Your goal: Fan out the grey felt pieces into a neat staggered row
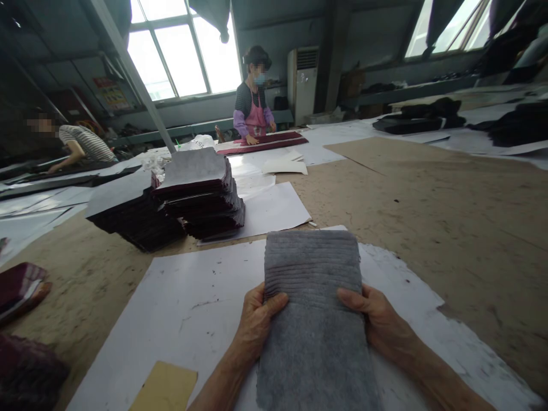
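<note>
A broad brown tabletop [449,200] with a scuffed surface fills most of the scene, running from the near side to the far side. At its far side stands a person in a pink apron and purple sleeves [256,111], one hand on a long, flat maroon cloth [274,142]. Near the middle, a large white paper sheet [180,297], marked with dark specks, covers part of the tabletop. Left of centre, beyond that sheet, two tall piles stand side by side: a dark layered stack with a pale grey top [137,214] on the left and a maroon-and-grey layered stack [199,194] on the right.

Above the white sheet, at the near centre, is a long grey rectangular fabric piece [314,274], creased crosswise over its far half. The left hand [254,319] grasps its left edge and the right hand [381,314] its right edge, thumbs on top; the other fingers are mostly hidden. Near left, a flat tan card [165,388] lies on the white sheet, beside the left forearm. Beyond the fabric lies a small white stick [312,224].
</note>
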{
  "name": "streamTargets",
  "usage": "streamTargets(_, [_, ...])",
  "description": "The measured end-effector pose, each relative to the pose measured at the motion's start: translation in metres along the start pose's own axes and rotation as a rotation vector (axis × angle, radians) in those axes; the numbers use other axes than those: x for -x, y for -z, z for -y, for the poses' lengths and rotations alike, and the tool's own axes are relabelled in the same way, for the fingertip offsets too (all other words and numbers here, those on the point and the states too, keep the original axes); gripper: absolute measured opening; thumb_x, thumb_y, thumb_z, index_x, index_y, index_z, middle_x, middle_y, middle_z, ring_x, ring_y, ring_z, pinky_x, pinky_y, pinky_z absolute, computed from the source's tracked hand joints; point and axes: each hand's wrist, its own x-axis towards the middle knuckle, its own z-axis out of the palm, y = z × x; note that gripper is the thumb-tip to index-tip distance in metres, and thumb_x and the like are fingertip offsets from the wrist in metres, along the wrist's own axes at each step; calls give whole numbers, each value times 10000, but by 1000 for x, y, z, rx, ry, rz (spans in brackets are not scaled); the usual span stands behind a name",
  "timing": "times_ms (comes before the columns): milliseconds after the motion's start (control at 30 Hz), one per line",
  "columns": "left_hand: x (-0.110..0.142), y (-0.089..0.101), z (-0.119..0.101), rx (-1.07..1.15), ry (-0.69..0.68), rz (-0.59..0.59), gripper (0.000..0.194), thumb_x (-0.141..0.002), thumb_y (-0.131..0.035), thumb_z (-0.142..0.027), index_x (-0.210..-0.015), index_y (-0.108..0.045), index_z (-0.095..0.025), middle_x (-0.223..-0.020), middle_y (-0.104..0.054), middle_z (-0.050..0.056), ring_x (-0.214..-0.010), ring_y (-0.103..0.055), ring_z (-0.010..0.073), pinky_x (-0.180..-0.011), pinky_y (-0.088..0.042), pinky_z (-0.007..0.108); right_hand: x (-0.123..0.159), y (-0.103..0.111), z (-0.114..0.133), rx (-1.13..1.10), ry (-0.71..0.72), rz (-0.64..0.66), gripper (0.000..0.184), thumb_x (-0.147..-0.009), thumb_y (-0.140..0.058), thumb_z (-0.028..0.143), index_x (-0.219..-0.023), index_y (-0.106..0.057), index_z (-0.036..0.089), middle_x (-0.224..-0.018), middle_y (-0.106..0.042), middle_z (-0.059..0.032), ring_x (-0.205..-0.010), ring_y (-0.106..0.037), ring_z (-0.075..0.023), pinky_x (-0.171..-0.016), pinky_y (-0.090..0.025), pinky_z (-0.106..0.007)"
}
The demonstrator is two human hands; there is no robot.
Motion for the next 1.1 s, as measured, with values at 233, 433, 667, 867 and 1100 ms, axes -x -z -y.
streamTargets(233, [3, -4, -4, 99, 131, 22, 224, -738, -643, -211, -932, -635, -99, -833, -689, 101, -672, -632, 184, -636, -484, 300, 7, 5, -13, 590, 724, -156, 254, -652, -678, 254, -902, -703, 217, -924, -694, -25, -864, -630, -252, -830, -490, -355])
streamTargets(433, [5, -6, -1, -49, 99, -50, 244, -718, -671, -234, -933, -657, -117, -816, -694, 62, -709, -625, 169, -684, -481, 284, -2, 7, -4, 155, 176, -68, 394, -678, -673, 392, -989, -638, 152, -887, -693, -78, -792, -643, -264, -720, -525, -394])
streamTargets(667, [6, -3, 3, -77, 57, -94, 214, -714, -678, -240, -901, -662, -138, -827, -694, 44, -825, -630, 194, -737, -476, 280, 5, 3, -7, 341, 412, -108, 246, -645, -672, 291, -860, -681, 170, -807, -693, -45, -757, -641, -245, -714, -517, -344])
streamTargets(867, [6, -7, -4, 27, 184, -4, 270, -737, -652, -250, -963, -638, -102, -834, -697, 100, -686, -645, 190, -658, -502, 308, 3, 4, -7, 478, 465, -188, 309, -659, -662, 317, -937, -667, 183, -830, -693, -31, -784, -637, -245, -721, -517, -335])
streamTargets(1100, [2, -8, 0, -67, 100, -131, 291, -700, -688, -254, -952, -633, -120, -813, -698, 69, -684, -648, 190, -642, -508, 290, 1, 5, -4, 454, 289, -37, 481, -641, -690, 315, -1082, -577, 159, -922, -688, -57, -848, -636, -257, -710, -532, -348])
